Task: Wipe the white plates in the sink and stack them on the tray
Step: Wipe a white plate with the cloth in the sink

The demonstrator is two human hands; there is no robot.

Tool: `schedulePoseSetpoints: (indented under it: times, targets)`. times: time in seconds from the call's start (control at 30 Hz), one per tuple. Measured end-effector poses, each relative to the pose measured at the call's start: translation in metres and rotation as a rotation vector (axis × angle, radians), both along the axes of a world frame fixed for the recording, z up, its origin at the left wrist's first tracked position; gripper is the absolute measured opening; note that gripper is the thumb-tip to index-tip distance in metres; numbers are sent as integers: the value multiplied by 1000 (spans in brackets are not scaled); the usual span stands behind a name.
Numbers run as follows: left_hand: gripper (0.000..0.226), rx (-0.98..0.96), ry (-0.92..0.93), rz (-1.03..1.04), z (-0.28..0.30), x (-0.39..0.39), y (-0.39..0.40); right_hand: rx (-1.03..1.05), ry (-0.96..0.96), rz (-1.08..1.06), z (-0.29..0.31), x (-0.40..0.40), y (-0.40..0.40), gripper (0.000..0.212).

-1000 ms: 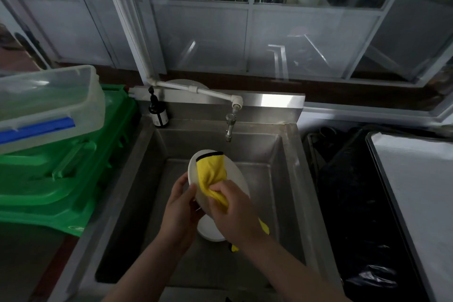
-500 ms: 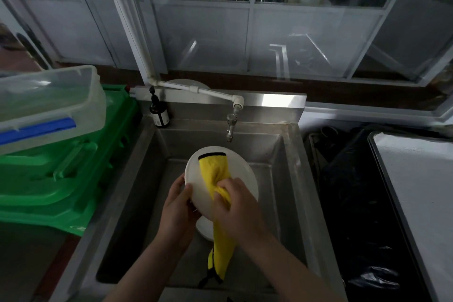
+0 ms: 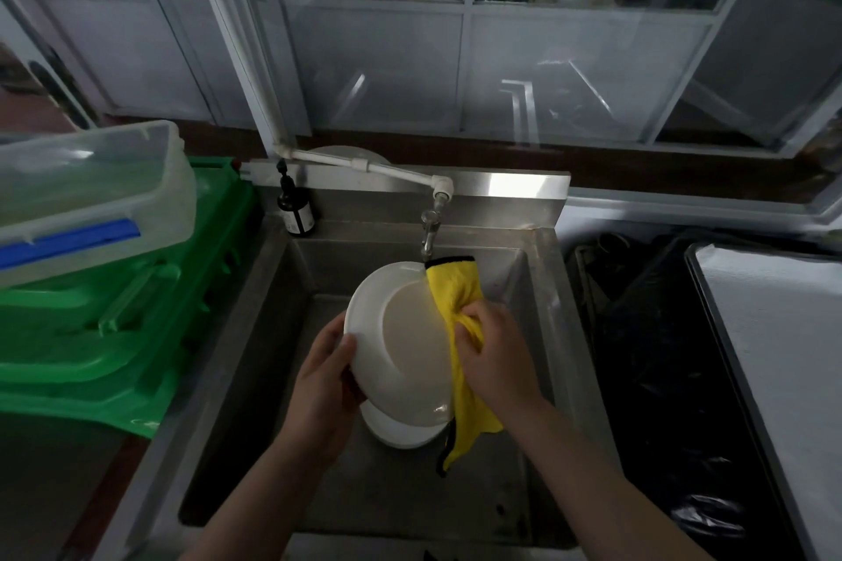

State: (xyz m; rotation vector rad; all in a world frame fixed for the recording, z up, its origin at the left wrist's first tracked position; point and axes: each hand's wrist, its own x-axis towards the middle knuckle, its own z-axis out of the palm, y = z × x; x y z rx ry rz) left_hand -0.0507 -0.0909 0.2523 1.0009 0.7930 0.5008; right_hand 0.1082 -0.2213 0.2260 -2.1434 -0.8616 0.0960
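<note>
Left hand (image 3: 324,383) fingers grasp white plate (image 3: 401,346) rim over sink (image 3: 542,269); right hand (image 3: 494,353) fingers clench yellow cloth (image 3: 455,296) against plate's right edge.

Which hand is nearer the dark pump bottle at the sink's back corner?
Left. The left hand grips the plate's left rim, below the pump bottle; the right hand, gripping the yellow cloth, is farther right.

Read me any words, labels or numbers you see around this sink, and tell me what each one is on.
Nothing here can be read.
Dark bottle at the sink's back left corner: it has a pale label, too small and blurred to read.
White plate, yellow cloth, clear box, green crates: no text visible.
</note>
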Motion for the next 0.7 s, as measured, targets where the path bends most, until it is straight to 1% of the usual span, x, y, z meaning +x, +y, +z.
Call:
schedulePoseSetpoints:
  times: [0.13, 0.23, 0.37, 0.47, 0.5, 0.57, 0.7]
  targets:
    - [31, -3, -14, -13, 0, -1, 2, 68, 148, -122, -4, 13, -2, 9]
    - [33, -8, -35, -30, 0, -3, 6, 84, 373, -234, -9, 25, -2, 14]
    - [34, -12, -52, -48, 3, -4, 9, 143, 625, -308, -13, 32, -3, 6]
    - [35, -22, -47, -42, 2, -4, 8, 143, 821, -382, -20, 29, -2, 9]
    - [35, -26, -44, -41, 2, -4, 8, 135, 850, -399, -24, 26, -1, 12]
    - [35, -30, -45, -35, 1, -4, 7, 138, 824, -422, -30, 21, 0, 17]
    - [36, -23, -50, -42, 1, -4, 10, 173, 628, -411, -21, 8, 3, 13]
